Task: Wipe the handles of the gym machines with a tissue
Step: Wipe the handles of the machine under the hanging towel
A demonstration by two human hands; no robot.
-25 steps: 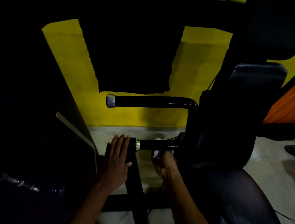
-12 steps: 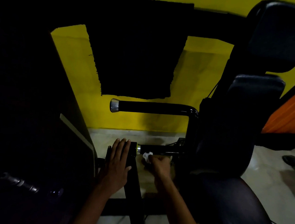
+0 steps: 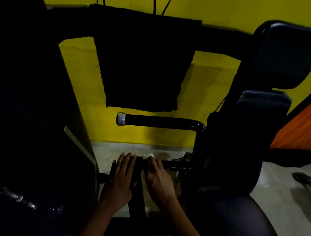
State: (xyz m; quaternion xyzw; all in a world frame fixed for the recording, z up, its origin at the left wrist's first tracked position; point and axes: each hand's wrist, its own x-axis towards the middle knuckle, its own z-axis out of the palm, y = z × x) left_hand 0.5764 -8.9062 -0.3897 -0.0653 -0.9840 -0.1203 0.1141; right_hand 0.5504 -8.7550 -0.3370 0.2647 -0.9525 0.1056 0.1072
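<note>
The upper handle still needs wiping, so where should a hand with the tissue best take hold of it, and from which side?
Judging by its pose, wrap the bare black shaft of the upper handle from above, near the silver end cap. It runs level, its left end is free, and the bend at the right blocks a sweep there.

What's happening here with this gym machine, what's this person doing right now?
A person is wiping down a gym machine. Their right hand presses a white tissue against the lower handle, while the left hand rests flat on the black frame bar beside it. The upper handle, with its silver end cap, is untouched at this moment.
</note>
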